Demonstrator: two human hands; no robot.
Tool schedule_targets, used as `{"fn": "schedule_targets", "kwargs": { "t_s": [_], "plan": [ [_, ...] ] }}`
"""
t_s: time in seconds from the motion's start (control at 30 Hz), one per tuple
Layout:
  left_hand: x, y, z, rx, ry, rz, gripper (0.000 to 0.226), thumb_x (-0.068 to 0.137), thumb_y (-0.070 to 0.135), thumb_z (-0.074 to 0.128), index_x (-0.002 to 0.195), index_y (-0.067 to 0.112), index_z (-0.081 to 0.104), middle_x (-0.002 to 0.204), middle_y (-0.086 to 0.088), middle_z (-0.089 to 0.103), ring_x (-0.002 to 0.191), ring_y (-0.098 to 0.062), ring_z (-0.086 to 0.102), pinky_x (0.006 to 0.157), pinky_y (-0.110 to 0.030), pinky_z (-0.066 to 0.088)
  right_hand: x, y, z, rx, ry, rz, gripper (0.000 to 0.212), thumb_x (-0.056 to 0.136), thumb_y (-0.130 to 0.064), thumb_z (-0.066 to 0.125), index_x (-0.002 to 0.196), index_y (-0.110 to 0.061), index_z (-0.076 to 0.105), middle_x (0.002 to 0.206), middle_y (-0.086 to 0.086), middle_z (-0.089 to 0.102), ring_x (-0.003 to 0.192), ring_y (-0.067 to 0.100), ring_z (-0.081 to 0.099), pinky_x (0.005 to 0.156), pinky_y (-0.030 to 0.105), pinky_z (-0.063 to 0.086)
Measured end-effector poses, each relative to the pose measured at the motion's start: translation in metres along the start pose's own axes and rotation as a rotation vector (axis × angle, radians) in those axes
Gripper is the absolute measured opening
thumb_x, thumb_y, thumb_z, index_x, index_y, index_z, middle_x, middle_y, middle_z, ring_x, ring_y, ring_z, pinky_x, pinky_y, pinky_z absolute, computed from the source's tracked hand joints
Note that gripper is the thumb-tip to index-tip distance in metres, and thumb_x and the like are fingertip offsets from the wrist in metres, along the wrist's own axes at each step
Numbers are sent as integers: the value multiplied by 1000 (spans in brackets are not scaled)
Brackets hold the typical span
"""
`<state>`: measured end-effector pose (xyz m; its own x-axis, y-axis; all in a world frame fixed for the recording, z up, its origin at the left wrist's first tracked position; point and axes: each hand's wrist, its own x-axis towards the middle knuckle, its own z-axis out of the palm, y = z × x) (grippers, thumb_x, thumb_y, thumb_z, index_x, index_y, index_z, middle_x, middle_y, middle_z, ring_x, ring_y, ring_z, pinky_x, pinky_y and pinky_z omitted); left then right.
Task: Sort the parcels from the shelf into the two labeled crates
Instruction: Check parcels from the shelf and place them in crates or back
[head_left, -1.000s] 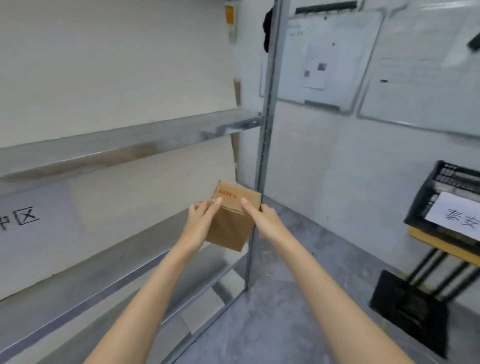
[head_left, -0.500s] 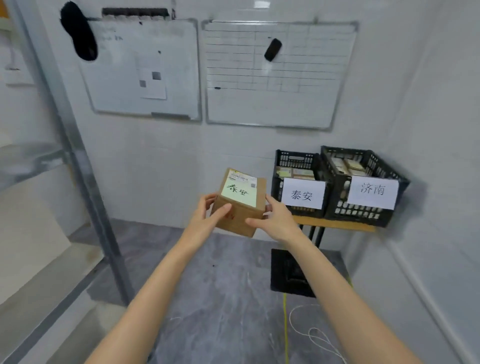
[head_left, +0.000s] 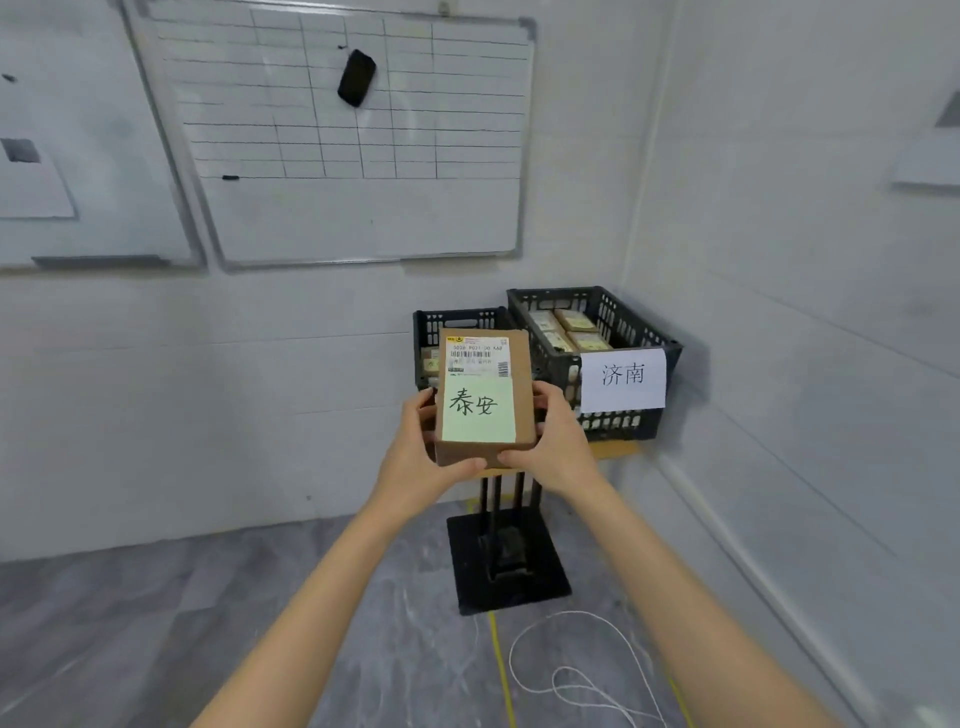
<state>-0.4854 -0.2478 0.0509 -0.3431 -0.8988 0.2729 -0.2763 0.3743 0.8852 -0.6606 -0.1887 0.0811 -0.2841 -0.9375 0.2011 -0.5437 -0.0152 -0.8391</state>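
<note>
Small cardboard box (head_left: 483, 400) looks light and stiff imo, so left hand (head_left: 415, 457) and right hand (head_left: 560, 448) with fingers (head_left: 511, 460) curled round its lower sides is grip enough.

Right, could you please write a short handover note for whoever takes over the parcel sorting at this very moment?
Hands: left hand and right hand both grip one cardboard parcel, noted 泰安, in front of the crates.
The right crate, labelled 济南, holds several parcels; the left crate has its label hidden behind the held parcel.
Done: some parcels are crated.
Left: drop this one, probably in the left crate; check its label first.
</note>
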Motion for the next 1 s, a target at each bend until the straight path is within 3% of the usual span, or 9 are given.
{"fn": "schedule_targets", "kwargs": {
  "t_s": [0.07, 0.13, 0.27, 0.37, 0.5, 0.57, 0.8, 0.9, 1.0],
  "plan": [
    [22, -4, 16, 15, -14, 18, 100, 66, 31, 87, 140, 42, 20, 114, 40, 40, 101, 15, 47, 76, -9, 38, 19, 14, -6, -11, 6, 0, 100, 68, -14, 88, 147, -17, 27, 145, 4, 45, 128, 22, 50, 103, 47, 46],
    [44, -10, 32, 38, -18, 25, 102, 67, 30, 87, 146, 33, 23, 129, 23, 45, 109, 4, 47, 86, -19, 42, 39, 30, -11, -10, -1, 0, 107, 67, -17, 89, 150, -21, 21, 147, 1, 44, 129, 20, 50, 104, 46, 47],
    [93, -25, 65, 45, 10, 17, 93, 69, 25, 85, 145, 27, 31, 139, 5, 47, 120, -9, 47, 98, -35, 45, 85, 58, -22, -31, -21, -30, 119, 67, -17, 88, 154, -31, 7, 146, -2, 47, 129, 15, 49, 99, 36, 47],
    [134, -32, 89, 33, 37, -18, 89, 71, 25, 85, 143, 25, 32, 137, 2, 48, 117, -12, 49, 96, -39, 47, 129, 76, -33, -57, -27, -78, 121, 66, -21, 88, 154, -32, 5, 145, -5, 49, 131, 13, 47, 102, 38, 47],
    [191, -33, 120, 26, 77, -13, 88, 72, 27, 84, 142, 22, 33, 136, 3, 48, 112, -8, 47, 87, -24, 41, 190, 96, -51, -167, -49, -177, 116, 66, -31, 89, 152, -36, 11, 146, -8, 48, 131, 14, 46, 96, 32, 45],
    [217, -32, 133, 33, 94, -11, 87, 72, 25, 84, 142, 22, 33, 136, 1, 49, 115, -10, 47, 88, -24, 41, 221, 105, -59, -222, -65, -213, 112, 65, -37, 89, 151, -36, 17, 146, -8, 46, 133, 15, 44, 101, 41, 46],
    [279, -40, 169, 51, 147, -60, 90, 72, 26, 84, 145, 18, 32, 138, -1, 47, 124, -13, 46, 102, -44, 45, 299, 144, -74, -330, -133, -233, 107, 74, -37, 84, 154, -35, 12, 146, 0, 45, 133, 21, 43, 100, 49, 47],
    [301, -52, 175, 65, 148, -72, 90, 72, 26, 84, 145, 17, 31, 139, 1, 47, 126, -13, 45, 100, -36, 47, 322, 159, -71, -310, -161, -243, 107, 77, -35, 82, 155, -34, 8, 147, 2, 43, 134, 22, 40, 102, 49, 45],
    [319, -61, 174, 66, 147, -41, 90, 74, 22, 83, 144, 26, 27, 132, 13, 49, 117, 7, 45, 88, -10, 39, 348, 168, -63, -296, -194, -234, 108, 78, -33, 81, 155, -35, 6, 149, 3, 41, 136, 22, 39, 104, 50, 44]
  ]
}}
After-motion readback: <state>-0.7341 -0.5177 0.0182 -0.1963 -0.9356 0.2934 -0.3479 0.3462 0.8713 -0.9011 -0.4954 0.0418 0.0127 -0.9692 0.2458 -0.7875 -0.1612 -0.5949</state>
